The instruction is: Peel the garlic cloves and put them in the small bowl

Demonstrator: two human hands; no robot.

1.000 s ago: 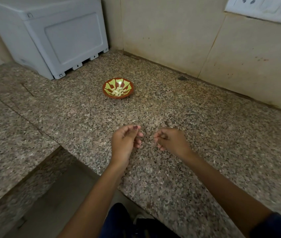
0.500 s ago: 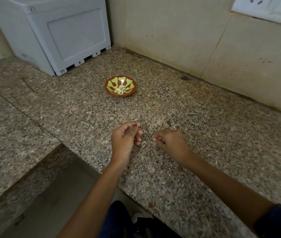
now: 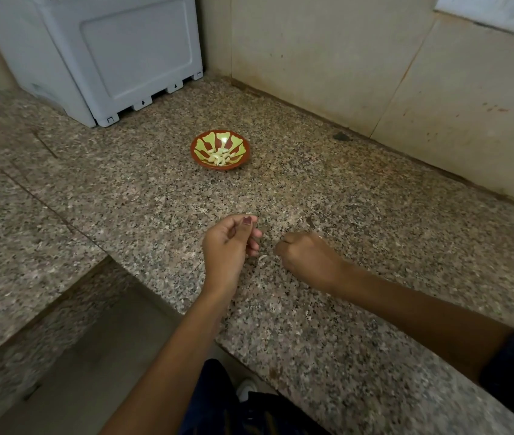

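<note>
A small red bowl with a yellow-green pattern [image 3: 195, 148] sits on the granite counter, with several peeled garlic cloves [image 3: 220, 158] in it. Well in front of the bowl, my left hand [image 3: 227, 246] is palm up with its fingers curled and its thumb pressed to the forefinger; nothing shows between them. My right hand [image 3: 307, 257] is beside it with its back to the camera and its fingers curled under, so their contents are hidden. A small pale scrap [image 3: 262, 259], clove or skin, lies on the counter between the hands.
A white plastic appliance [image 3: 117, 54] stands at the back left corner. Tiled walls [image 3: 343, 58] close off the back and right. The granite counter [image 3: 375, 246] steps down at the left to a lower recess [image 3: 76, 356]. Thin bits of skin are scattered near the hands.
The camera has tilted, so the bowl sits slightly higher in view. The white bit at my right fingertips half a second ago now lies on the counter between the hands.
</note>
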